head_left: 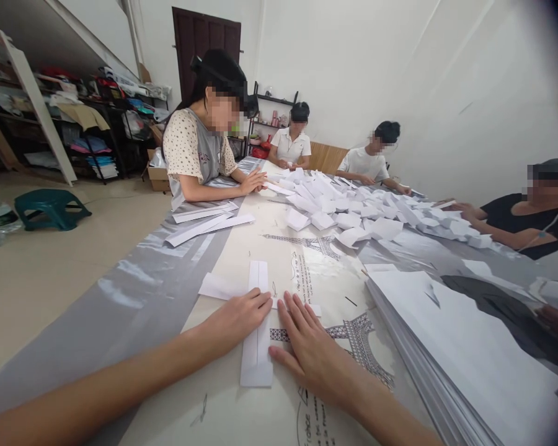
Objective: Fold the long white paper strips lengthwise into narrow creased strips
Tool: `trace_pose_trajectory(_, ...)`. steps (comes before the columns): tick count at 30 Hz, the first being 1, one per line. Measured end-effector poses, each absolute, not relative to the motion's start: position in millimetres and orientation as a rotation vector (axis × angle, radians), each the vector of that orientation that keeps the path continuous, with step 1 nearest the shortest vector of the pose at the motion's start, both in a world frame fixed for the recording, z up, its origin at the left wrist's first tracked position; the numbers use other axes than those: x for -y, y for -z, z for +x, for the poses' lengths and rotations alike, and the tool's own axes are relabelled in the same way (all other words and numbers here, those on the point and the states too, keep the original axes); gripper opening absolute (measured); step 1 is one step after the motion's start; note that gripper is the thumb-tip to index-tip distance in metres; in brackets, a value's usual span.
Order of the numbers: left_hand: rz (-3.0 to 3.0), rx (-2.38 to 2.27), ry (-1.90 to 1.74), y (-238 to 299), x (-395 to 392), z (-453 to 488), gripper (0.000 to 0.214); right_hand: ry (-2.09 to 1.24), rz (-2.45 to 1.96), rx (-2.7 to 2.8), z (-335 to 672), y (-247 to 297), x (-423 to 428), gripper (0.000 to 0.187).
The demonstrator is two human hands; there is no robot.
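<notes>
A folded white paper strip (256, 359) lies lengthwise in front of me on the patterned table cover, a crease running along it. Another white paper strip (217, 287) crosses it, sticking out to the left and, under my right fingers, to the right. My left hand (242, 316) is closed on the lengthwise strip near the crossing, fingers bent together and fingertips at its right edge; the thumb is hidden. To its right, my right hand (309, 341) lies flat and open, fingers spread, fingertips over the crossing strip's right end.
A tall stack of white paper (456, 328) stands to my right. Beyond it spreads a heap of folded white paper pieces (335, 201). Loose paper strips (209, 227) lie at the left edge near a co-worker (199, 148); several people sit around the table. A green stool (51, 204) stands on the floor.
</notes>
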State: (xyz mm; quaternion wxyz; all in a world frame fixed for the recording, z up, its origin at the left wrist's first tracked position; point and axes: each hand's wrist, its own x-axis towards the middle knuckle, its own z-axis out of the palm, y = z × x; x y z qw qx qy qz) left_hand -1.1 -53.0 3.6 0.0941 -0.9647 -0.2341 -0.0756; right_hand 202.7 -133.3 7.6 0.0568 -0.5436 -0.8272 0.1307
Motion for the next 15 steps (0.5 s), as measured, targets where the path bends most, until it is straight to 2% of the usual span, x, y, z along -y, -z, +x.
trace_pose_trajectory(8, -2.830, 0.845, 0.303, 5, 51, -61, 0.056, -0.403, -1.666, 2.506, 202, -9, 133, 0.071)
trace_pose_trajectory(15, -2.718, 0.878, 0.257, 18, 50, -70, 0.053, -0.362, -1.660, 2.490, 202, -9, 132, 0.066)
